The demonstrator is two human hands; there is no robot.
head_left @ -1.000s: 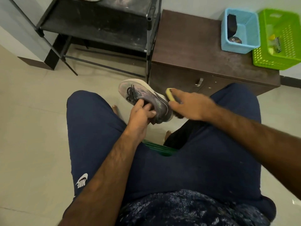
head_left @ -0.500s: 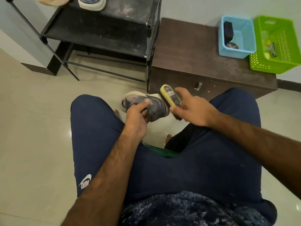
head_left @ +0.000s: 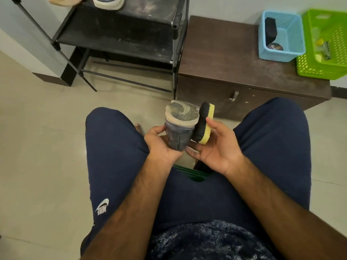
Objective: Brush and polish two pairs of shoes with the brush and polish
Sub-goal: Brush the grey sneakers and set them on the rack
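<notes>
One shoe (head_left: 180,132) held over the lap, sole up, left hand (head_left: 161,147) wrapped round its upper. Looks light with soft fabric; grip near the stiff sole. Brush (head_left: 203,126) touches its side, right hand (head_left: 217,152) loosely pinching the hard yellow back.

Yellow-backed brush (head_left: 203,126) – black bristles – beside grey shoe (head_left: 179,129)
</notes>
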